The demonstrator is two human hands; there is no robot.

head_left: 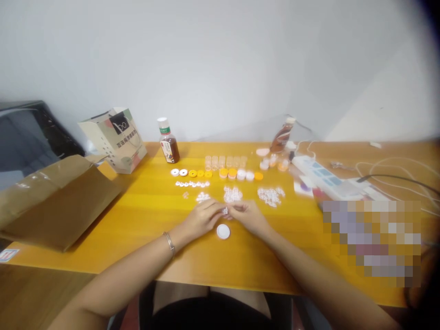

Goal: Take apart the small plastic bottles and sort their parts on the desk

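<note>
Left hand (205, 216) and right hand (250, 217), fingers pinched nearly together on one small white piece (225, 211), round white disc (223, 232) lying just nearer the camera.

There're 2 hands (206, 214) (250, 217), 5 rings (190, 174), 2 drink btls (169, 150) (282, 136).
</note>
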